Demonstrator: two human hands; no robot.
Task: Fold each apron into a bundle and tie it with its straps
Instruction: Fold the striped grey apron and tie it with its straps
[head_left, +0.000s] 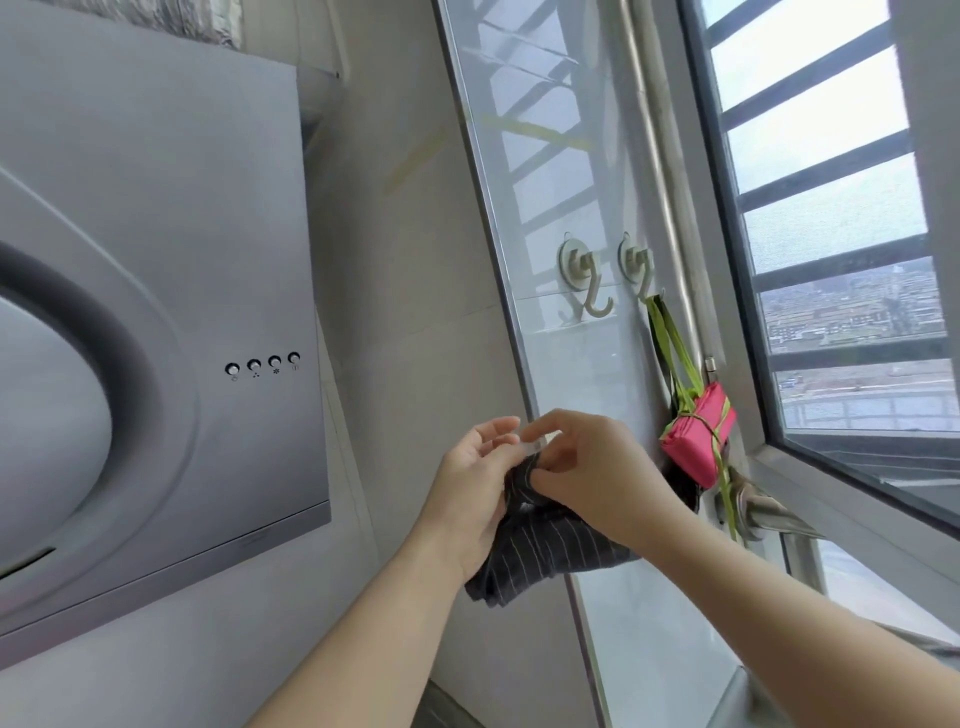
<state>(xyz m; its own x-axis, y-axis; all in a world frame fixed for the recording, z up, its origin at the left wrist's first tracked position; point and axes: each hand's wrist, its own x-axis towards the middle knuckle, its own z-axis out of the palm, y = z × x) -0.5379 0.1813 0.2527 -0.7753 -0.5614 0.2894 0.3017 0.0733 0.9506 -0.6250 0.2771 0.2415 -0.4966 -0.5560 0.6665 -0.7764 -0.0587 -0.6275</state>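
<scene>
Charcoal pinstripe cloth, soft and thin, folded into a thick wad: the dark striped bundle (550, 540) is held in mid-air between both hands, close to the glossy tiled wall (571, 156) and below the hooks. Right hand (592, 467) has a pinching grip on the gathered neck at the top of the wad, thumb and forefinger closed on the fabric. Left hand (478, 488) cradles it from the side, fingers reaching up to a pale, half-clear strip (532, 442) at the top; cannot tell whether that grip is closed or what the strip is. Judged step: second apron folded, tie being finished or a hanging loop being made ready. Next move likely needs the tie snugged without the folds slipping, then a loop lifted to the empty hook (587, 280), a smooth pale suction type with a curled tip. Pink bundle (698, 439), neat and brick-shaped, is bound crosswise by narrow green straps (675, 348) and hangs from the neighbouring hook (641, 275), so that one looks done. Brushed grey range hood (156, 312) to the left, barred window (831, 208) to the right
</scene>
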